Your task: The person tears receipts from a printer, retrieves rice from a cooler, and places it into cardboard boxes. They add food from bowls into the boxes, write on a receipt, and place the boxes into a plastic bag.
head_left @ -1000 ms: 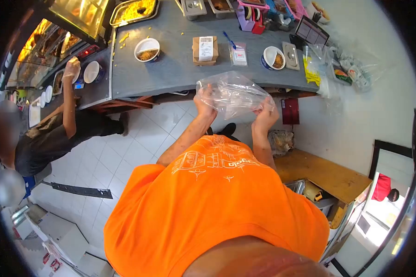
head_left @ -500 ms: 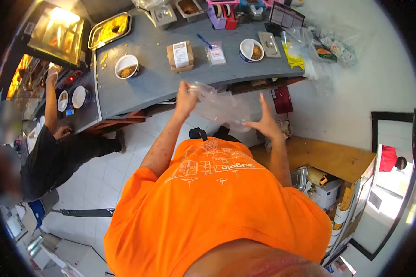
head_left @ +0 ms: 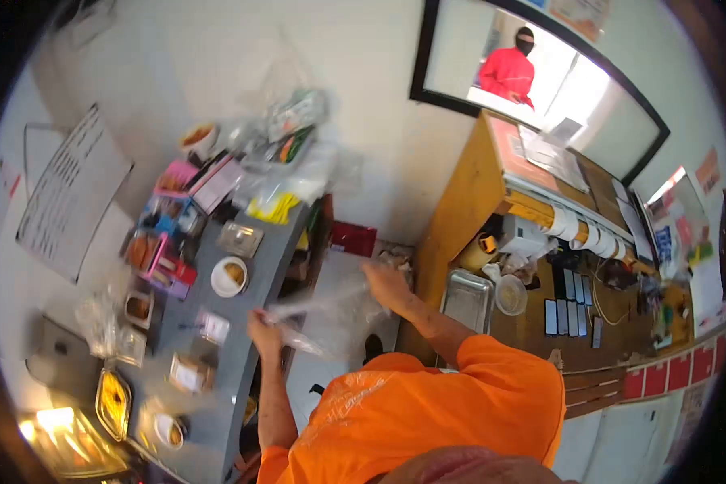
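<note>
A clear plastic bag (head_left: 331, 310) is stretched between my two hands, over the gap beside the grey counter. My left hand (head_left: 264, 332) is closed on the bag's left end, close to the counter edge. At the bag's other end my right hand (head_left: 387, 286) is closed on it, its fingers partly blurred. Nearest to my left hand on the counter (head_left: 254, 310) are a small clear packet (head_left: 213, 326), a white bowl of food (head_left: 230, 277) and a brown paper box (head_left: 190, 373) with a white slip on top.
Another bowl (head_left: 168, 431) and a tray of yellow food (head_left: 114, 403) stand farther along the counter. On the right is a wooden desk (head_left: 460, 210) with a metal tray (head_left: 468, 300) and several phones (head_left: 566, 318). A person in red (head_left: 508, 74) shows through the window.
My view and body have turned right, toward the desk and window. My right hand, open beside the bag before, has closed on it. The bag is now pulled out between both hands.
</note>
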`<state>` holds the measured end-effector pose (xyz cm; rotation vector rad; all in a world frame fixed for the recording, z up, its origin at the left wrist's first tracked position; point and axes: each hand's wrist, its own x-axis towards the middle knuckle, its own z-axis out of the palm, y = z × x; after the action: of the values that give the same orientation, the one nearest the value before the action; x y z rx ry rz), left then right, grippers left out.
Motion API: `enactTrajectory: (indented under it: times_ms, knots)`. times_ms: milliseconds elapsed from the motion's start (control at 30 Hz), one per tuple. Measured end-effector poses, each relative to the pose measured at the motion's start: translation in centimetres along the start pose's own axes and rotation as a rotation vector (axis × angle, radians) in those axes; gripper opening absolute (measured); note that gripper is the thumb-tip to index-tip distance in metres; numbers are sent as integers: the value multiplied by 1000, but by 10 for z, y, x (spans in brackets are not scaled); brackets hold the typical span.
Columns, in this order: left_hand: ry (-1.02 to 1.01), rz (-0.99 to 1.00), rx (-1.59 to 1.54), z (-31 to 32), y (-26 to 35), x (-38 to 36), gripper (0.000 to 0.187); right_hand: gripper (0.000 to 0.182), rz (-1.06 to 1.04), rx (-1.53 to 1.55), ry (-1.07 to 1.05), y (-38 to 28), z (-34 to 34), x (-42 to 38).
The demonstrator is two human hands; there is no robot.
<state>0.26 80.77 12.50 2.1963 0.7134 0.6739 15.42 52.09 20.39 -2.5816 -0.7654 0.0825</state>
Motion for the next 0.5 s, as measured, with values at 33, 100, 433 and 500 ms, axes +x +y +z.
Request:
enactTrajectory:
  times_ms: [33, 100, 433, 500]
  knots:
    - [212, 184, -104, -37, 67, 22, 33, 26, -62, 113, 335, -8, -39, 6]
    - [430, 366, -226, -42, 124, 47, 32, 19, -256, 50, 607, -4, -100, 0]
    - [-1149, -733, -828, 37, 49, -19, 15, 28, 663, 1582, -554, 145, -23, -48]
    - [-1177, -586, -1364, 39, 33, -15, 15, 38, 777, 1979, -446, 157, -31, -35]
